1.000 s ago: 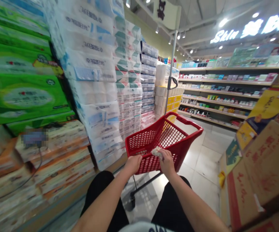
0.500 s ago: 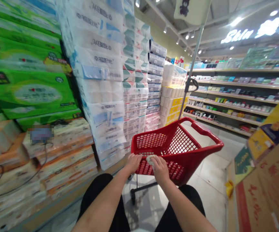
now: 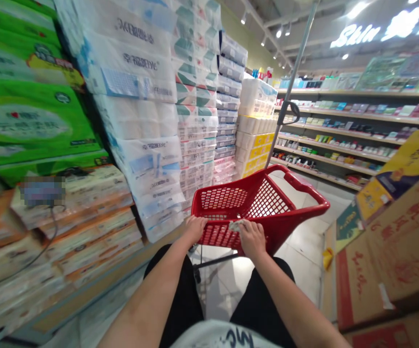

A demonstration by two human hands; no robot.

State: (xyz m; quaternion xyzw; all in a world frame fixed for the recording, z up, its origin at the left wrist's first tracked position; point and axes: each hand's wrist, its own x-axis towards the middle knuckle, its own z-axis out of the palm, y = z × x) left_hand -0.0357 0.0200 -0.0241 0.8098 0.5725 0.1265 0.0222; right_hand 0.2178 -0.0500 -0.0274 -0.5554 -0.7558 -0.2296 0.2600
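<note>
A red plastic shopping cart [image 3: 303, 211] with mesh sides stands in front of my knees, and its basket looks empty. At the near left corner, my left hand [image 3: 195, 229] is closed over the rim. Further right along the same edge, my right hand [image 3: 252, 239] presses a crumpled pale cloth [image 3: 237, 225] against the rim, its fingers bent around it. Part of the cloth is hidden under the fingers. A metal pole [image 3: 298, 63] with a dark clamp rises beyond the basket.
White tissue packs [image 3: 147, 121] are stacked high at left, with green packs [image 3: 24, 116] and orange-and-white packs [image 3: 96, 232] nearer. Cardboard boxes [image 3: 401, 246] line the right side. Shelves of small goods [image 3: 347, 133] stand behind, and pale floor tiles [image 3: 299, 263] run between.
My right hand has slid the cloth rightward along the rim, away from my left hand. My left hand keeps its hold near the corner. The view has shifted slightly.
</note>
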